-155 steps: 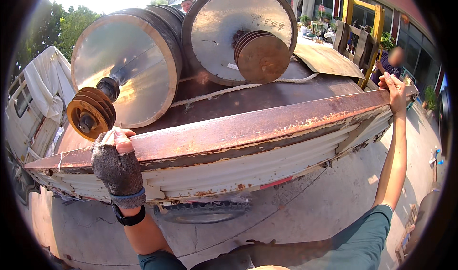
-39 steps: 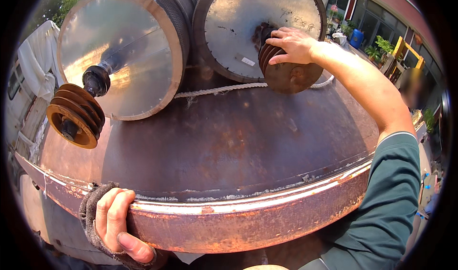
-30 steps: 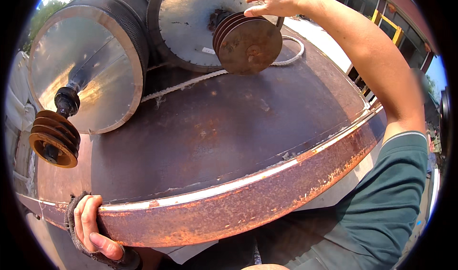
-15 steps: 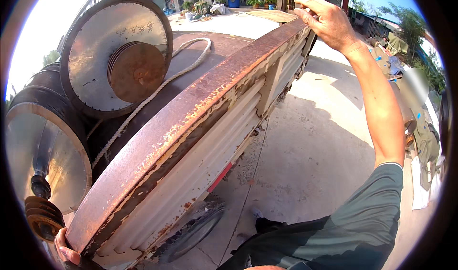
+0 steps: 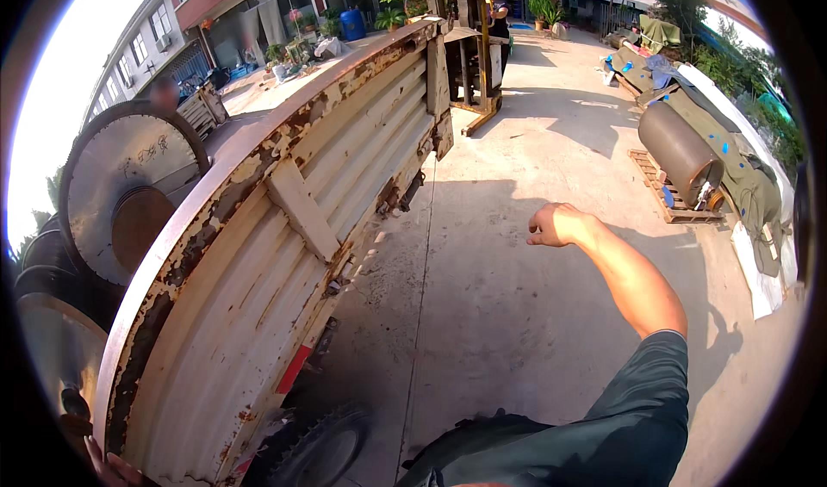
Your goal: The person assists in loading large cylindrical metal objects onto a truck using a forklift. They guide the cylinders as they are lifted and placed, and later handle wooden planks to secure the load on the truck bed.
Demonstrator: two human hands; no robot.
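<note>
The truck's side panel (image 5: 233, 289), white and corrugated with a rusty, flaking top rail, runs from the lower left toward the top centre. At its near end, my left hand (image 5: 108, 468) is partly cut off by the picture's edge, its fingers closed against the rail. My right hand (image 5: 560, 226) hangs in the air over the concrete, right of the panel and apart from it. Its fingers are curled in, and nothing shows between them. Behind the panel stand large dark rollers with round metal end plates (image 5: 95, 173).
A forklift (image 5: 469, 65) with a yellow mast stands beyond the panel's far end, with a person (image 5: 495, 22) beside it. On the right, a brown cylinder (image 5: 680, 147) rests on a wooden pallet (image 5: 650, 177) beside tarp-covered goods (image 5: 741, 168). A tyre (image 5: 323, 448) sits below the panel.
My right hand has left the top rail's far end and dropped down to the right. The view has shifted, showing more of the panel's face and the forklift. My left hand stays at the near end.
</note>
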